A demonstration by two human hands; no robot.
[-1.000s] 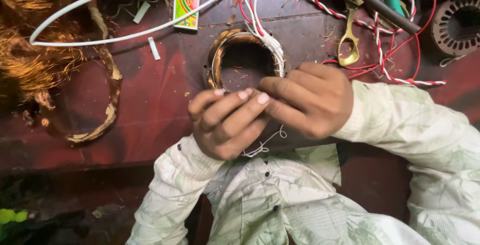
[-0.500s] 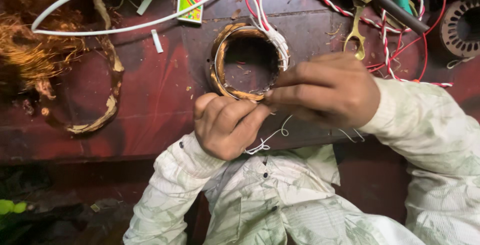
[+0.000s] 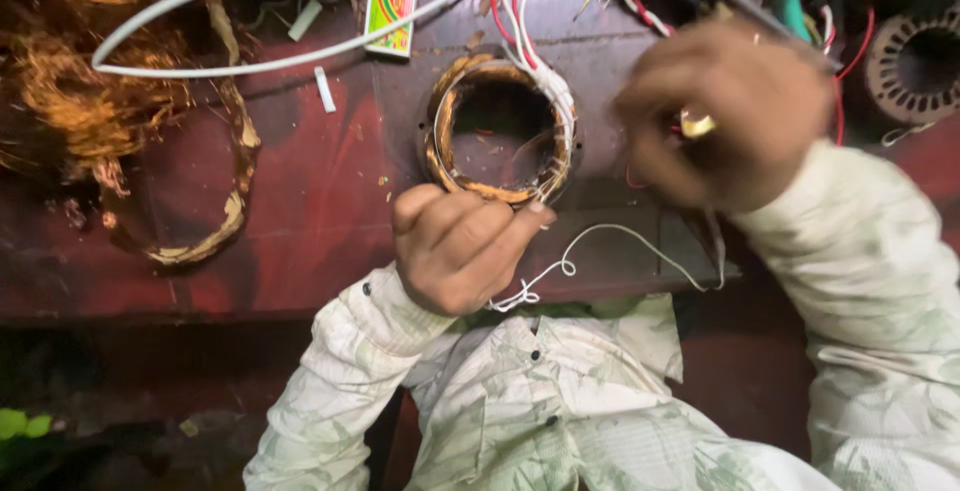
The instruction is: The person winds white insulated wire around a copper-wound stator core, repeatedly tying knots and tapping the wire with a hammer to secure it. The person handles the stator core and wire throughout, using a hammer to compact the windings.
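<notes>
1. dark red, scuffed desk (image 3: 320, 181).
2. copper-orange winding ring (image 3: 497, 131) with white wrapping.
3. white thread (image 3: 620, 241).
4. small box (image 3: 390, 18) striped green, yellow, red.
5. pale sleeves (image 3: 880, 281) with faint green leaf print.

A worn, dark red workbench (image 3: 300, 201) fills most of the view, its top scuffed and strewn with pale scraps and chips, its front edge dropping into deep shadow. Along the back lie a long white cable (image 3: 230, 61), a small bright-coloured box (image 3: 388, 19), a tangle of loose copper wire (image 3: 70, 101) at the far left and a round slotted metal core (image 3: 912, 66) at the far right. Light is dim and warm — below the bench, only dark ground and a few green leaves (image 3: 22, 423).
</notes>
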